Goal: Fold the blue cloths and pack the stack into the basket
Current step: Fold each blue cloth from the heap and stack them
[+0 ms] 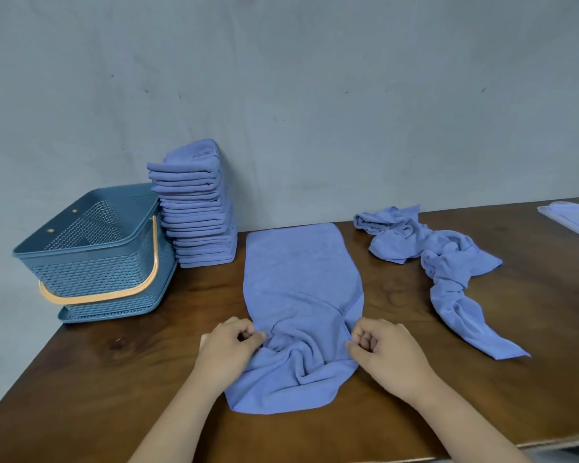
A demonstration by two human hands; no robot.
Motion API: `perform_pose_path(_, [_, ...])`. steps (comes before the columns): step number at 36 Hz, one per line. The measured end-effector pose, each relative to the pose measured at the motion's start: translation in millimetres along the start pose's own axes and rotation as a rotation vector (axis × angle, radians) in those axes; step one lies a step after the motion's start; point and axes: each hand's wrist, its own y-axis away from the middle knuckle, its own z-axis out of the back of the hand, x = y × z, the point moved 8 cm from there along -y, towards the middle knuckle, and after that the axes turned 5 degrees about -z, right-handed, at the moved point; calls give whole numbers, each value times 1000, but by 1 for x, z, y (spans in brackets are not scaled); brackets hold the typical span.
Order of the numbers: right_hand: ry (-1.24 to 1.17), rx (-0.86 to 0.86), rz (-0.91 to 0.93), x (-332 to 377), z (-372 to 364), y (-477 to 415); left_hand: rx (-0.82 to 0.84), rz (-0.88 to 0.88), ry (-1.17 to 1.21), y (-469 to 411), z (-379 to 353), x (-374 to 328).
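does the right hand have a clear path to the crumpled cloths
Probably yes, once it releases the flat cloth: only bare table lies between the right hand and the crumpled cloths.

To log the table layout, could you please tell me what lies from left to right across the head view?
In order: blue basket, stack of folded blue cloths, spread blue cloth, crumpled blue cloths, clear packet at the right edge.

Brown table [482,389] is loaded with basket [97,272] at far left, stack [198,208] just beside it, cloth [298,272] spread mid-table, crumpled cloths [448,259] at right, packet [572,218] at right edge.
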Motion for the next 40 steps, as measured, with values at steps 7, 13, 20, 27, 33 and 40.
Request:
perform_pose_path(7, [74,-184,-122,-31,33,20,-174,22,68,20,34,18])
perform_pose_path(13, [280,-318,-79,-32,45,36,-257,-54,64,39,45,20])
perform_pose_path(20, [271,-88,396,14,23,53,-90,-430,160,68,47,-24])
perform_pose_path(27, [336,83,393,9,4,48,135,-476,-51,71,16,-25])
perform_pose_path(33, [94,-22,357,9,26,49,101,-349,232,70,28,-14])
perform_pose_path(40, [-29,61,273,5,25,45,154,-418,381,72,32,-23])
